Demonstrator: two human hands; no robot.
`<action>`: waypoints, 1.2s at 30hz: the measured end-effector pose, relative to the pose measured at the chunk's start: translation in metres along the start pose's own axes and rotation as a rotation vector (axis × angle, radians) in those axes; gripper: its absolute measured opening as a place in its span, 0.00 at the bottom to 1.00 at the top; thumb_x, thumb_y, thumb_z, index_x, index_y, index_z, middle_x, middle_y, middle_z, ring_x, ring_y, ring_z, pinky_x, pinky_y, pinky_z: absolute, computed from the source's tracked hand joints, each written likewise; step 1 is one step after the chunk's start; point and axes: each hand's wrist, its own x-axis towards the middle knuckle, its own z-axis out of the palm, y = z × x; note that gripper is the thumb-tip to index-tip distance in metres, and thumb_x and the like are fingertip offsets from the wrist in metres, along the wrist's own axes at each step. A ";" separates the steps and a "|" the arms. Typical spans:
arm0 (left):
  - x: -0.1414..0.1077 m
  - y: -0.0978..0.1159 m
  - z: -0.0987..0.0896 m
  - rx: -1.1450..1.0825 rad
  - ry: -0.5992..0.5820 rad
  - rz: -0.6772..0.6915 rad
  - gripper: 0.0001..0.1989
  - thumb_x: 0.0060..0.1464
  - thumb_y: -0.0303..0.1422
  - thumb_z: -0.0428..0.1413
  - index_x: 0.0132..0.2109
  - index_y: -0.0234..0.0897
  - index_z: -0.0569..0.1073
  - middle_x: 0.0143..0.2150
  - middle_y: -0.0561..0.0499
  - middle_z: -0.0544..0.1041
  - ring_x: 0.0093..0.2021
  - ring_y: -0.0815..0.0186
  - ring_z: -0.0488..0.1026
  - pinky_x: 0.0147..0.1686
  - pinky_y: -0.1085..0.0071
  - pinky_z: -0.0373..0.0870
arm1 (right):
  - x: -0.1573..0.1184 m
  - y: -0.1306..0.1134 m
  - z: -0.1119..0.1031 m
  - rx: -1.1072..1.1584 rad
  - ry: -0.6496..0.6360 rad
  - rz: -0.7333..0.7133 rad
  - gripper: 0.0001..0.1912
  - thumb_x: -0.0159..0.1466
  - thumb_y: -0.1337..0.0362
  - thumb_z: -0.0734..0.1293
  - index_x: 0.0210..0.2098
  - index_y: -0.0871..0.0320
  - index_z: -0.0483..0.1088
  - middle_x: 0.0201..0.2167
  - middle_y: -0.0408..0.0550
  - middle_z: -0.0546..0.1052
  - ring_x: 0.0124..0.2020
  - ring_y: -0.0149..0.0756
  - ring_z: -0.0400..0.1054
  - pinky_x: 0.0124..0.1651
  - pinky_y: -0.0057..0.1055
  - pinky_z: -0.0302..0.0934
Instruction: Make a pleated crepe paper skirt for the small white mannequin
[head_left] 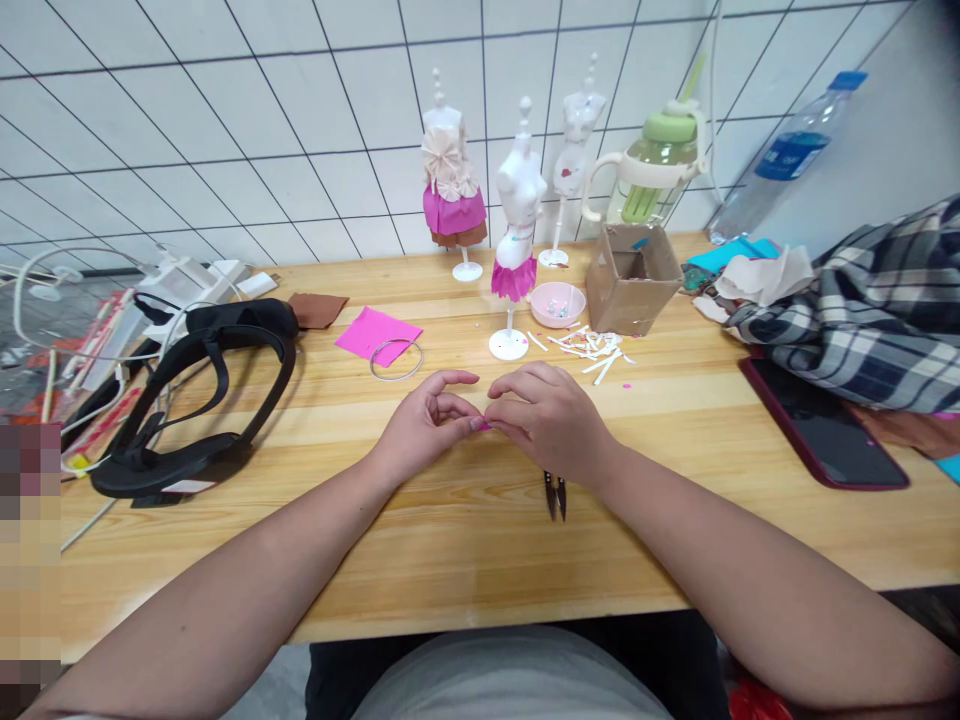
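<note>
Over the wooden table, my left hand point(433, 418) and my right hand point(546, 418) meet at the fingertips. Pinched between them is a small bright pink scrap point(485, 426), mostly hidden by the fingers. Partly under my right hand lie thread snips point(555, 497), their dark blades pointing toward me. Just beyond the hands stands a small white dress form point(519, 195) wearing a gathered pink skirt point(514, 278). A square pink fabric piece point(380, 334) lies flat to the left, with a thin metal ring point(396, 376) partly across it.
A dressed mannequin point(454, 200) and a bare one point(577, 140) stand behind. Right of centre are a pink bowl point(557, 318), a cardboard box point(637, 290), white strips point(596, 348) and a jug point(660, 165). A black headset point(217, 400) lies left; a phone point(825, 425) lies right.
</note>
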 end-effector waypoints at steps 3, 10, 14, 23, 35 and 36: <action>0.001 -0.001 0.000 -0.003 0.003 0.004 0.28 0.47 0.32 0.66 0.54 0.39 0.65 0.30 0.54 0.80 0.33 0.66 0.77 0.36 0.71 0.68 | 0.000 0.000 0.001 0.035 0.009 -0.012 0.10 0.67 0.62 0.64 0.35 0.53 0.78 0.43 0.47 0.78 0.44 0.40 0.65 0.46 0.39 0.59; -0.001 0.005 0.001 -0.040 0.053 0.038 0.31 0.46 0.31 0.67 0.55 0.39 0.63 0.29 0.55 0.79 0.31 0.67 0.76 0.34 0.72 0.68 | 0.000 0.013 0.005 0.344 0.133 0.250 0.02 0.60 0.66 0.70 0.32 0.53 0.78 0.38 0.47 0.78 0.40 0.37 0.70 0.47 0.36 0.64; -0.002 0.005 0.002 -0.012 0.065 0.054 0.30 0.47 0.32 0.66 0.55 0.40 0.63 0.29 0.56 0.79 0.32 0.67 0.76 0.36 0.72 0.69 | 0.002 0.013 0.003 0.488 0.049 0.417 0.05 0.60 0.62 0.71 0.35 0.55 0.78 0.36 0.46 0.78 0.34 0.33 0.70 0.38 0.31 0.64; -0.004 0.005 0.005 0.101 0.058 0.071 0.28 0.48 0.34 0.65 0.54 0.39 0.64 0.30 0.54 0.79 0.34 0.65 0.77 0.38 0.70 0.69 | 0.004 0.005 0.007 0.531 -0.084 0.470 0.04 0.58 0.63 0.72 0.28 0.56 0.76 0.34 0.44 0.78 0.34 0.31 0.69 0.34 0.27 0.61; -0.001 0.000 0.000 -0.060 -0.007 0.001 0.26 0.48 0.36 0.67 0.53 0.38 0.67 0.37 0.50 0.81 0.38 0.65 0.78 0.39 0.71 0.70 | 0.005 0.009 0.001 0.574 -0.023 0.522 0.07 0.61 0.62 0.69 0.27 0.57 0.76 0.33 0.45 0.78 0.32 0.32 0.69 0.34 0.29 0.60; -0.001 0.000 -0.001 -0.077 0.007 -0.005 0.26 0.48 0.36 0.67 0.53 0.38 0.67 0.36 0.50 0.82 0.38 0.64 0.79 0.39 0.70 0.70 | 0.005 0.010 0.000 0.582 -0.028 0.507 0.10 0.63 0.61 0.67 0.28 0.57 0.76 0.33 0.46 0.79 0.33 0.32 0.70 0.34 0.29 0.60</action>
